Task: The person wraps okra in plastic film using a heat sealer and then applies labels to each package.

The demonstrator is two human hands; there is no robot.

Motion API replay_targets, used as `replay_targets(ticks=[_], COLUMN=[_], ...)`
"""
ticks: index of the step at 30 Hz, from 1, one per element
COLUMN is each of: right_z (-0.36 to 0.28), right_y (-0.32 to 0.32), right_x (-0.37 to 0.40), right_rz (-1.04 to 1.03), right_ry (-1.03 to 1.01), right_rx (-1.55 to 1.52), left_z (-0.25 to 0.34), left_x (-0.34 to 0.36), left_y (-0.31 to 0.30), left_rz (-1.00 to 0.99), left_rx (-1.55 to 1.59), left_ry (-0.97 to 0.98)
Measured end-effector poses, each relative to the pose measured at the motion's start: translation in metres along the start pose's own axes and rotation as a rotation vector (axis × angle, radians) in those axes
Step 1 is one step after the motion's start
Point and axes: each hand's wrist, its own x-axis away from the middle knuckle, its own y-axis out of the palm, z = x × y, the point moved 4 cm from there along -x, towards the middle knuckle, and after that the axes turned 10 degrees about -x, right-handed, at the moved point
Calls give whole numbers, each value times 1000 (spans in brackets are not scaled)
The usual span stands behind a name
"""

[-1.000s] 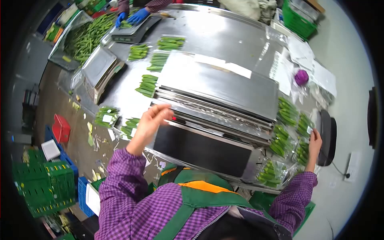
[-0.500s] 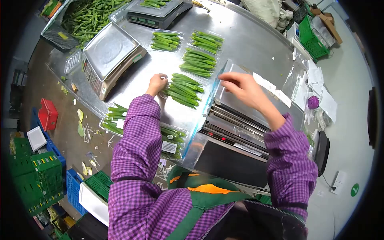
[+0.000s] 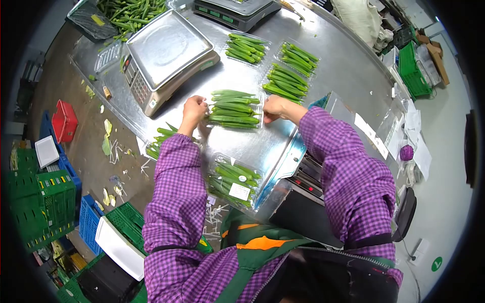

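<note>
A clear tray of okra point(image 3: 234, 109) lies level between my two hands, its pods side by side. At its left edge my left hand point(image 3: 193, 111) is closed, fingers pinching the rim. My right hand point(image 3: 274, 107) grips the opposite edge, its fingertips partly hidden. Nearer to me is a film-covered okra pack point(image 3: 227, 174) with a white label point(image 3: 239, 191). Another okra pack point(image 3: 160, 142) shows beside my left sleeve, partly covered by the arm. Beyond my right hand stand more okra trays, one close by point(image 3: 286, 82) and two farther back point(image 3: 246, 48) point(image 3: 299, 58).
A weighing scale point(image 3: 169, 48) stands to the left, with a second scale point(image 3: 237, 11) behind it. Loose okra point(image 3: 132, 17) fills a bin at the back left. The wrapping machine point(image 3: 303, 207) sits under my right forearm. Green crates point(image 3: 44, 207) are stacked at lower left.
My right hand has moved left from above the wrapping machine to the tray's right edge. The okra tray now lies straighter between both hands. The view has shifted left.
</note>
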Motion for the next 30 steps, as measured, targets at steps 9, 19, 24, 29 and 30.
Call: replay_targets(ticks=[9,19,24,29,30], right_z=[10,241,222,173,168], right_y=[-121,-251,-259,-232,-233], right_x=[251,365,382,352,347], right_rz=[216,637,999,621,615], right_ry=[-455,-275,-762,-1076,-1088], right_rx=[-140,-251,570,1026,1025], left_z=[204,330,343,347,347], left_x=[130,237,262,265,265], left_y=[-17,207,233,229,229], left_rz=[-265,-731,-801,-800,-790], left_rx=[424,250,228,131,128], left_ry=[321,518,467,446,441])
